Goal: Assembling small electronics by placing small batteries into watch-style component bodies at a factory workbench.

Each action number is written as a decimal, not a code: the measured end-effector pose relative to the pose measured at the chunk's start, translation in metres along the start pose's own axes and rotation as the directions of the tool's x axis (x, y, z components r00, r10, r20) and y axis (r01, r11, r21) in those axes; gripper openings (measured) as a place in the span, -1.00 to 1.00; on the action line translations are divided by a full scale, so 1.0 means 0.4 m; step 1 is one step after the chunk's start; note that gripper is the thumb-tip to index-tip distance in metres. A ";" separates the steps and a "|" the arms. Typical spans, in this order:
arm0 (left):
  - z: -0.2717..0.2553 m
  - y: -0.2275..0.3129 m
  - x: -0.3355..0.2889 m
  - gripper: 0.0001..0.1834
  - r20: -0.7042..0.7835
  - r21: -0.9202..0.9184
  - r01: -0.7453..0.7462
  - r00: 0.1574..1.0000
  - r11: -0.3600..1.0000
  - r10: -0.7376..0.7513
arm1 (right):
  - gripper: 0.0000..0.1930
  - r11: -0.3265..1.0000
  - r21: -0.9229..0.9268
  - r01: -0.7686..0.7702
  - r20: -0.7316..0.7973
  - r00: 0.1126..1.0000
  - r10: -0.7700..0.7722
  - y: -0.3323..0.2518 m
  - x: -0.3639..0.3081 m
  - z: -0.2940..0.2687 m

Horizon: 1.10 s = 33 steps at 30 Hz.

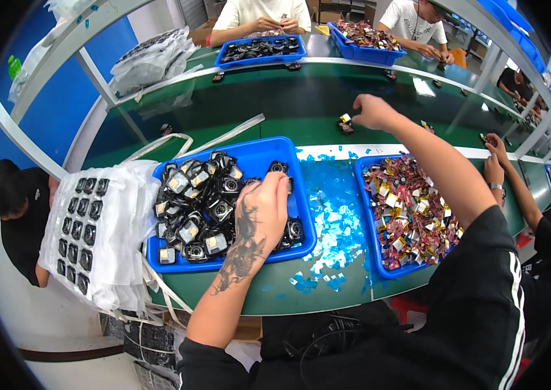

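Note:
My left hand [264, 211] reaches into a blue tray [308, 224] heaped with black plastic housings [191, 214], several with a round dial-like face or a pale square part. Its fingers are bent together beside a black housing [279, 168] at the tray's far right; what lies between them is hidden. Over the dark green conveyor belt [236, 97], my right hand [377, 112] is stretched forward, thumb and forefinger apart with nothing seen between them. Just left of its fingertips, a small black assembly with a pale yellow-white piece [345, 123] rests on the belt.
A second blue tray [361, 214] holds red circuit pieces with wires. Blue film scraps [331, 227] cover the table between the trays. White packing sheets with black parts [83, 227] stand at left. Across the belt are more trays [259, 63] and people working; a co-worker's arms [516, 175] reach in at right.

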<state>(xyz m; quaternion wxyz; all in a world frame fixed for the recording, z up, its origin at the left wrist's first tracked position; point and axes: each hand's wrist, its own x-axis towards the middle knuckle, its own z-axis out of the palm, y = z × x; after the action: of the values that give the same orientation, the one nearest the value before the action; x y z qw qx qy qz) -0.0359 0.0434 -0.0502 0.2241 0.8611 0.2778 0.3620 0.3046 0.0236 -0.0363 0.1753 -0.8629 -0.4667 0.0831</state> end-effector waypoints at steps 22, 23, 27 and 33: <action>0.012 0.034 -0.032 -0.89 0.516 -0.837 0.546 0.810 0.038 -0.279 | -0.88 0.941 -0.017 0.339 -0.068 0.938 -0.339 0.003 -0.467 -0.139; 0.019 0.029 -0.031 -0.88 0.548 -0.821 0.571 0.796 0.018 -0.258 | -0.88 0.964 -0.002 0.264 -0.087 0.961 -0.264 0.003 -0.481 -0.146; 0.021 0.033 -0.029 -0.86 0.559 -0.798 0.598 0.782 0.078 -0.276 | -0.89 0.942 0.041 0.332 -0.261 0.914 -0.310 0.006 -0.510 -0.135; 0.003 0.058 -0.039 -0.78 0.553 -0.785 0.590 0.805 0.189 -0.217 | -0.72 0.627 0.743 0.235 -0.257 0.965 -0.056 -0.063 -0.559 -0.120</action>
<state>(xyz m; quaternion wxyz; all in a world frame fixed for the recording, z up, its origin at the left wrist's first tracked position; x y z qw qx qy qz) -0.0369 0.0158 -0.0451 0.8084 0.5038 0.1944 0.2343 0.1765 -0.1611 0.0132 0.5789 -0.6694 -0.4345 0.1676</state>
